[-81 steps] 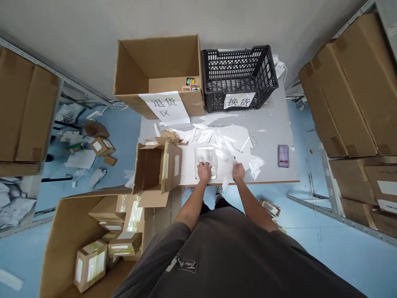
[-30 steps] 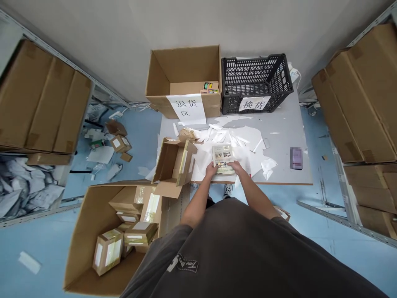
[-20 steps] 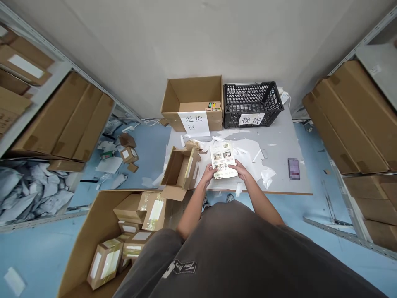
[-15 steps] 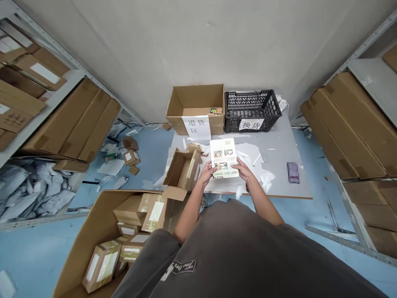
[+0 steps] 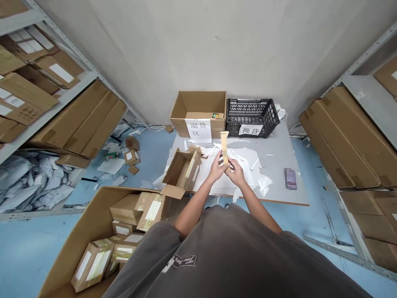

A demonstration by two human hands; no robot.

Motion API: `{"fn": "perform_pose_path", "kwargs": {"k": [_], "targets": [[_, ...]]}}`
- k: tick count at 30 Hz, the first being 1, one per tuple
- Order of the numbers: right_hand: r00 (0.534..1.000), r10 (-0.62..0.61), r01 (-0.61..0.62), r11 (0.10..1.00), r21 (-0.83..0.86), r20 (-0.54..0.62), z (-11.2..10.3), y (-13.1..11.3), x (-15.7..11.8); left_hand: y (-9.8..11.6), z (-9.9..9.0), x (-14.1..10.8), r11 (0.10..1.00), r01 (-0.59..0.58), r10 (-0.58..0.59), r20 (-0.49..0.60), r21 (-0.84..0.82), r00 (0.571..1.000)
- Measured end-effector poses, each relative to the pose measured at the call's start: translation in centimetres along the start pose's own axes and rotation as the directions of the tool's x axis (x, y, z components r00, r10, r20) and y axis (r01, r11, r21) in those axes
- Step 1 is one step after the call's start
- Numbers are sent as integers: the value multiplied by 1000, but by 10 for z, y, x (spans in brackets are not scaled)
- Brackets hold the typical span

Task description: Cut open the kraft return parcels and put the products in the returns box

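Over the middle of the table I hold a thin printed box (image 5: 224,145) on edge, so only its narrow tan side faces me. My left hand (image 5: 217,167) grips its lower left, and my right hand (image 5: 236,172) closes round its lower right. The fingertips of both hands nearly meet at the near end. To the left of my hands stands an opened cardboard box (image 5: 189,171) with raised flaps. Torn white paper (image 5: 245,165) lies on the table beneath and around my hands.
At the table's back stand a labelled cardboard box (image 5: 176,124) with a small item inside and a black plastic crate (image 5: 252,131). A big carton (image 5: 66,231) of taped parcels is at lower left. Shelves with long boxes (image 5: 344,140) flank both sides. A blurred purple object (image 5: 290,179) lies at right.
The printed box has turned from its broad picture face to its narrow edge. My hands have come closer together around it. The view has shifted slightly.
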State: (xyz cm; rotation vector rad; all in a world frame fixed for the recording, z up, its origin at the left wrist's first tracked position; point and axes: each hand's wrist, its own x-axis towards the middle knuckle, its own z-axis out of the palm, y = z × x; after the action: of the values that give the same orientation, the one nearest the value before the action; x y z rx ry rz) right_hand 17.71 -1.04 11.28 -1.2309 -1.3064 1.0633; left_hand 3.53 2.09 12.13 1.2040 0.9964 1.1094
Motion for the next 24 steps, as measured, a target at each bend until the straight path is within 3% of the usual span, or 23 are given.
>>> {"fn": "perform_pose_path", "kwargs": {"k": [2,4,6,8,10,12,14,18,20,22,24], "targets": [[995,-17,15,1000,27,95,-7,-3,-6,5,-13,2,998,-3,4,24,-57,1000],[994,12,-18,999,50,105,-18,-4,-8,9,-30,4,991,32,-29,27,-129,999],[993,117,-116,990,79,-16,-29,-3,-5,12,-45,6,968,97,-94,27,-231,995],[949,290,-270,950,158,-122,-38,-2,0,13,-56,4,934,152,-148,37,-324,988],[898,438,-410,868,282,-44,-44,-1,5,12,-63,0,906,188,-180,57,-379,982],[873,472,-480,787,388,121,-44,-3,7,11,-65,-4,892,219,-206,77,-396,976],[876,438,-481,754,447,203,-41,-6,6,10,-65,-8,890,238,-221,88,-389,971],[889,417,-455,752,477,189,-36,-14,2,7,-69,-8,900,239,-223,86,-364,971],[903,400,-422,767,484,155,-36,-17,2,8,-74,-5,931,213,-221,6,-297,975],[926,366,-366,800,475,97,-37,-19,4,10,-76,-3,973,159,-184,-144,-167,972],[945,325,-306,848,433,31,-35,-21,7,15,-69,-3,993,115,-121,-223,-41,967]]}}
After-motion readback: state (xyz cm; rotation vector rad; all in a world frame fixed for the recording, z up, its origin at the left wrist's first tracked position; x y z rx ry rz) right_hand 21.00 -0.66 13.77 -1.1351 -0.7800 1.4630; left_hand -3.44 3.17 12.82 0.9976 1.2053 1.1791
